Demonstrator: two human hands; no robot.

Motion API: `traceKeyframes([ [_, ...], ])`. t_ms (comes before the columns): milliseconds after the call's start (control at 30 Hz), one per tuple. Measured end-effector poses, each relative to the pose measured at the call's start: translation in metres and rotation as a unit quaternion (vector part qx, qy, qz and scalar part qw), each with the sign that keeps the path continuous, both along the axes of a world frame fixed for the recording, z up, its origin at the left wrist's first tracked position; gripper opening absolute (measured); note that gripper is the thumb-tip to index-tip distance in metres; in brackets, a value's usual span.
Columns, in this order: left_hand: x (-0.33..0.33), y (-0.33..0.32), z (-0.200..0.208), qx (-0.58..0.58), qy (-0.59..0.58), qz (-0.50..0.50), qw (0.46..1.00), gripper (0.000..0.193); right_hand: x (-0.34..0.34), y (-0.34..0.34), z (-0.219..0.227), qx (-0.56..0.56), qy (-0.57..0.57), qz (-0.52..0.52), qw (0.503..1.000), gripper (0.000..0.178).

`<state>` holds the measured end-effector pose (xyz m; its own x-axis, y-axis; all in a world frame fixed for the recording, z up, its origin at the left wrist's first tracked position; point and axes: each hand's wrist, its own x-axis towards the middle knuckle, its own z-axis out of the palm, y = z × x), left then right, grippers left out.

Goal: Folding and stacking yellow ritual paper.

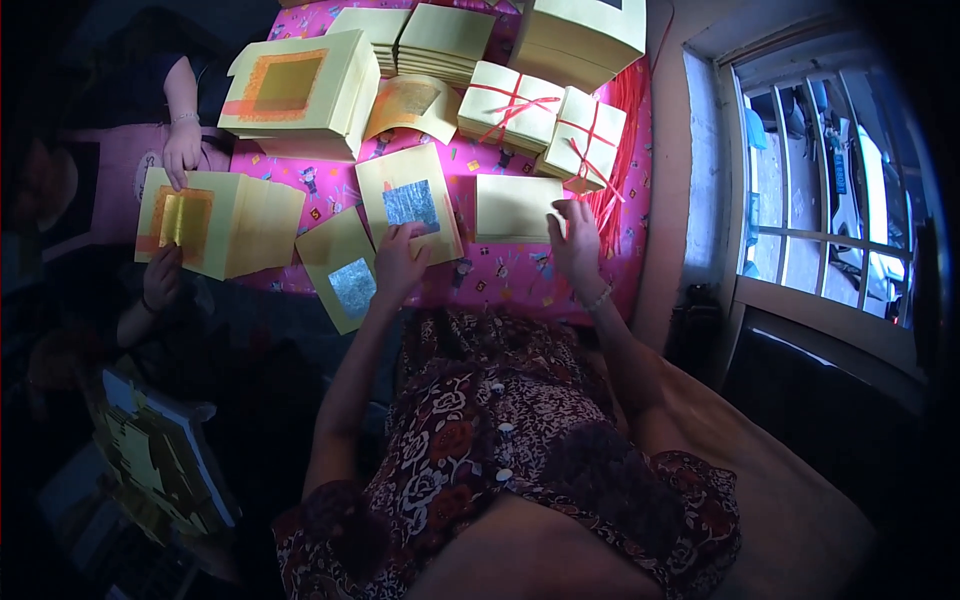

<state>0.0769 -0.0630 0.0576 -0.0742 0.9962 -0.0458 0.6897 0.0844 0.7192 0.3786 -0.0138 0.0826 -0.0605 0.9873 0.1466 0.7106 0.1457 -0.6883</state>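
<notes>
My left hand (pixel 400 262) lies over the lower edge of a pale yellow paper sheet (pixel 375 192) with a silver foil square (pixel 411 204), its fingertips on the square's lower part. Below and to the left, a second yellow sheet (pixel 322 243) with a silver square (pixel 352 287) lies tilted, partly beside my left wrist. My right hand (pixel 576 245) is at the right end of a low stack of plain yellow paper (pixel 515 208). Its fingers are apart with nothing between them; whether they touch the stack I cannot tell.
Behind stand two bundles tied with red ribbon (pixel 508 104) (pixel 582 140), a tall stack with a gold and orange square (pixel 290 85), and more paper stacks (pixel 445 40). At left, another person's hands (pixel 182 150) hold a gold-squared sheet (pixel 195 222). Red strands (pixel 628 100) hang at the right edge.
</notes>
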Motion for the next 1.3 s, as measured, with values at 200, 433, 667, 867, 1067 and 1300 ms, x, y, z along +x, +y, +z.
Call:
traceKeyframes([
  [200,-0.027,-0.017,-0.004,0.029,0.147,-0.102,0.983,0.048,-0.106,-0.009,-0.013,0.051,-0.154,0.268,0.950,0.021],
  [433,-0.036,-0.019,-0.019,0.060,0.182,-0.145,0.971,0.050,-0.165,-0.023,-0.045,0.060,-0.324,0.351,0.877,0.028],
  [667,-0.051,-0.016,-0.015,0.048,0.145,-0.161,0.975,0.038,-0.161,0.004,-0.038,-0.018,-0.296,0.439,0.848,0.040],
  [867,-0.066,-0.003,-0.013,0.019,0.080,-0.198,0.977,0.018,-0.163,0.034,-0.027,-0.108,-0.320,0.488,0.805,0.046],
  [1067,-0.067,0.001,-0.014,-0.018,0.091,-0.196,0.976,0.021,-0.165,0.040,-0.028,-0.116,-0.321,0.507,0.792,0.041],
  [1300,-0.066,0.000,-0.015,-0.038,0.093,-0.187,0.977,0.021,-0.164,0.041,-0.025,-0.136,-0.309,0.504,0.795,0.037],
])
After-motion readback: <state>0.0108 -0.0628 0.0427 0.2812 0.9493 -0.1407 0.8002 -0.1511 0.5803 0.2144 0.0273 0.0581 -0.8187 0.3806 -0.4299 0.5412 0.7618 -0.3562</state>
